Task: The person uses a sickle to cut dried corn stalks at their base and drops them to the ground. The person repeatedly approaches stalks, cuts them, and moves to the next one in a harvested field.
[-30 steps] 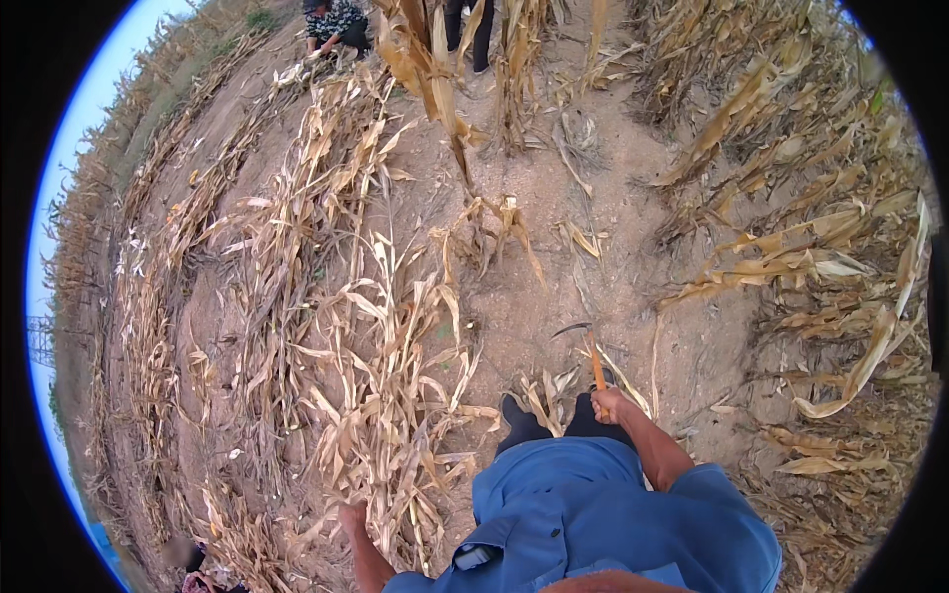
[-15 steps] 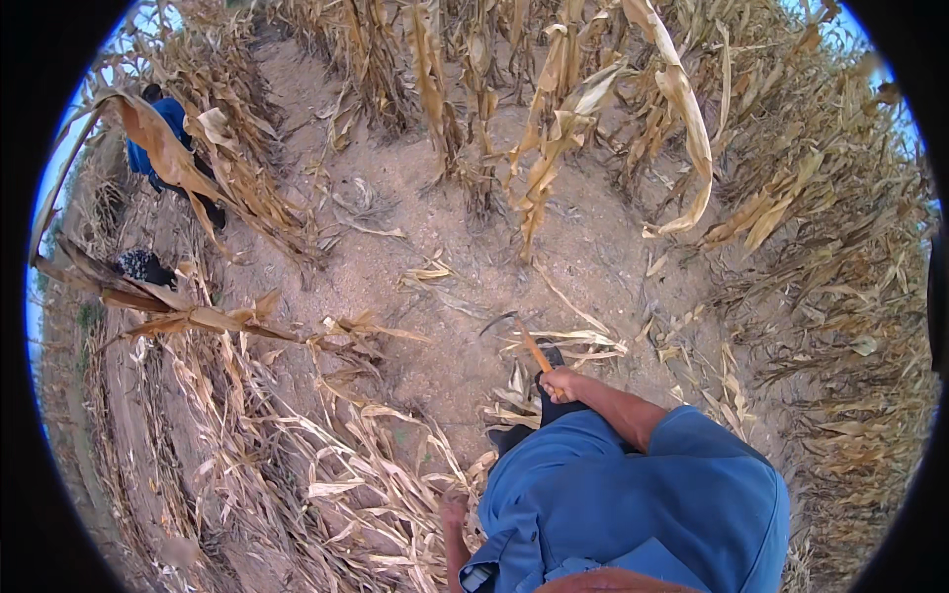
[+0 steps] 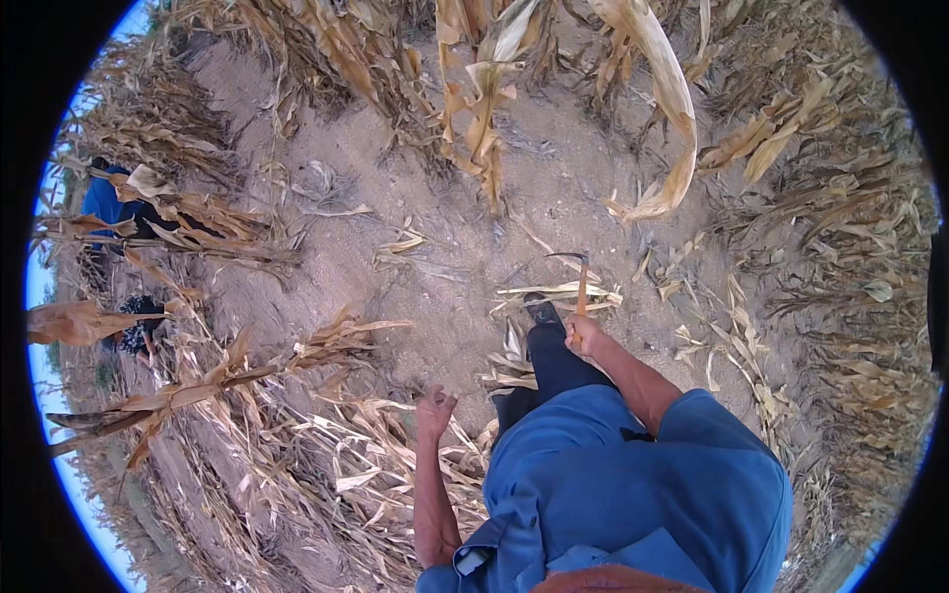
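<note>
My right hand (image 3: 585, 337) is closed around the orange-brown wooden handle of a sickle (image 3: 581, 284). Its thin, dark curved blade points left, above the bare soil beyond my shoe. My left hand (image 3: 435, 411) hangs over the edge of the cut cornstalks (image 3: 366, 465) on the left, fingers loosely bent and apart, with nothing seen in it. Ahead of me, dry standing corn plants (image 3: 481, 138) rise from the soil, one long curled leaf (image 3: 675, 109) arching down at the right.
A dry cornstalk (image 3: 227, 381) leans across the left side. Two other people work at the far left, one in a blue top (image 3: 102, 206), another in dark patterned clothing (image 3: 135, 324). Dense dry corn (image 3: 850, 296) stands along the right. Loose husks (image 3: 563, 293) lie around my shoe (image 3: 541, 308).
My left hand has risen forward from low beside my body. My right hand and the sickle have moved forward and right, the handle now more upright. The view has shifted.
</note>
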Action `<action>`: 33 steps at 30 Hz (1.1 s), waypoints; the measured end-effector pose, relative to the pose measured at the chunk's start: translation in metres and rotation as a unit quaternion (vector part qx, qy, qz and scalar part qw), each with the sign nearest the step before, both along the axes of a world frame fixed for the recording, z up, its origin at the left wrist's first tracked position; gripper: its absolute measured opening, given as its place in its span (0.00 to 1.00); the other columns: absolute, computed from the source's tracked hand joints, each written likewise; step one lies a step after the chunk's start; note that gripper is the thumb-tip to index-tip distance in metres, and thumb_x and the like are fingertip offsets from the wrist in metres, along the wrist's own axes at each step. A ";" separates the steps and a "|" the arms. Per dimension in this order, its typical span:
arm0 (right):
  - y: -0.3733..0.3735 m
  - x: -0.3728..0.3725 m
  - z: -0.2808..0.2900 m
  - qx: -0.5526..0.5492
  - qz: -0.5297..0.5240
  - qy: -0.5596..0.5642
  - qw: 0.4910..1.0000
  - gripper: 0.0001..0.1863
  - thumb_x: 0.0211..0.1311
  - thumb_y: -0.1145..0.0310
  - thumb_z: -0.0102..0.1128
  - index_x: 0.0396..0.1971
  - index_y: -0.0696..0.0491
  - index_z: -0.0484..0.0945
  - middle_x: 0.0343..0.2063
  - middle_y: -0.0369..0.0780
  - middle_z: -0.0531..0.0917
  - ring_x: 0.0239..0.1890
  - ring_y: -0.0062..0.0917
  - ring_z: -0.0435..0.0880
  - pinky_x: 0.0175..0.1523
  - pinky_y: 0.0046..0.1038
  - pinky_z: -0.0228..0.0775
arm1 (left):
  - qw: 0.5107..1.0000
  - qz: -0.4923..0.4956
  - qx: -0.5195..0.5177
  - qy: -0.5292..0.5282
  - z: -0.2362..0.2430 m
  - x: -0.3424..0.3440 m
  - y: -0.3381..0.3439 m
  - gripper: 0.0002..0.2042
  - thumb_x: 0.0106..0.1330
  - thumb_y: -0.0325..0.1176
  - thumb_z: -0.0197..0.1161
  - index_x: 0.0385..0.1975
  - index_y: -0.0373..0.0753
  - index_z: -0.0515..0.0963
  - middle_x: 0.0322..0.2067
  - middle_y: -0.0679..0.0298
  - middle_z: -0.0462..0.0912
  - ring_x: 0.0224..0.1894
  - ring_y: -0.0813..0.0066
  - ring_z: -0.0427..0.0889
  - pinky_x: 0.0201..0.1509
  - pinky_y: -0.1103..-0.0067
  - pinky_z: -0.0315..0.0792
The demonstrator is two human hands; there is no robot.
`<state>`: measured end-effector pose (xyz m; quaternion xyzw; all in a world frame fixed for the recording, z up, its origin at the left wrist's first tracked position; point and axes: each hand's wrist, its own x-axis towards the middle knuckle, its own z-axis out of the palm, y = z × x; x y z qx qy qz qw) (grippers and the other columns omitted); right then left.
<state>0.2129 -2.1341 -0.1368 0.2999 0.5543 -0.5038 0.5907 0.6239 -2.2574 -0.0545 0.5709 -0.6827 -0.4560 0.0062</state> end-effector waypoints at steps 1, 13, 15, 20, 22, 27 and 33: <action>-0.001 -0.008 -0.006 -0.004 -0.005 -0.006 1.000 0.12 0.64 0.68 0.54 0.20 0.49 0.67 0.11 0.31 0.66 0.10 0.17 0.61 0.15 0.22 0.58 | 1.000 -0.013 0.005 0.007 0.019 -0.043 -0.029 0.31 0.57 0.45 0.70 0.56 0.30 0.74 0.44 0.44 0.84 0.47 0.53 0.84 0.53 0.67 0.77; -0.063 -0.079 0.047 -0.092 -0.036 0.000 0.995 0.06 0.64 0.71 0.54 0.28 0.50 0.69 0.16 0.30 0.70 0.14 0.14 0.66 0.18 0.22 0.61 | 0.885 -0.074 -0.374 0.269 0.229 -0.437 -0.246 0.29 0.63 0.46 0.67 0.58 0.32 0.70 0.51 0.45 0.77 0.53 0.49 0.78 0.58 0.64 0.71; -0.072 -0.097 0.072 -0.169 -0.067 0.000 0.983 0.05 0.65 0.71 0.58 0.32 0.50 0.70 0.19 0.31 0.70 0.16 0.15 0.68 0.19 0.21 0.63 | 0.867 -0.012 -0.393 0.305 0.247 -0.464 -0.269 0.32 0.64 0.50 0.66 0.59 0.31 0.68 0.51 0.44 0.76 0.53 0.48 0.77 0.58 0.62 0.71; -0.171 -0.160 0.209 -0.291 -0.055 0.147 0.944 0.15 0.60 0.68 0.70 0.37 0.53 0.70 0.20 0.33 0.72 0.14 0.16 0.69 0.18 0.23 0.65 | 0.897 0.027 -0.322 0.301 0.253 -0.493 -0.333 0.46 0.57 0.64 0.66 0.60 0.25 0.65 0.58 0.36 0.70 0.61 0.46 0.72 0.64 0.62 0.66; -0.215 -0.188 0.246 -0.343 -0.019 0.246 0.906 0.18 0.59 0.64 0.72 0.39 0.55 0.71 0.21 0.35 0.74 0.14 0.16 0.69 0.19 0.21 0.65 | 0.929 0.017 -0.218 0.297 0.258 -0.506 -0.349 0.49 0.52 0.65 0.69 0.61 0.24 0.65 0.59 0.35 0.69 0.63 0.46 0.71 0.65 0.62 0.66; -0.321 -0.236 0.340 -0.377 -0.008 0.492 0.784 0.22 0.56 0.61 0.76 0.40 0.56 0.72 0.23 0.33 0.76 0.15 0.13 0.70 0.19 0.18 0.64 | 0.937 -0.065 -0.130 0.317 0.255 -0.535 -0.355 0.44 0.44 0.66 0.72 0.45 0.24 0.77 0.42 0.40 0.82 0.47 0.49 0.82 0.53 0.62 0.74; -0.380 -0.244 0.381 -0.303 -0.004 0.614 0.729 0.21 0.55 0.61 0.76 0.39 0.55 0.74 0.24 0.31 0.76 0.16 0.13 0.71 0.18 0.17 0.60 | 0.951 -0.022 -0.221 0.213 0.242 -0.531 -0.340 0.45 0.47 0.70 0.67 0.42 0.23 0.77 0.36 0.39 0.82 0.43 0.45 0.83 0.50 0.61 0.75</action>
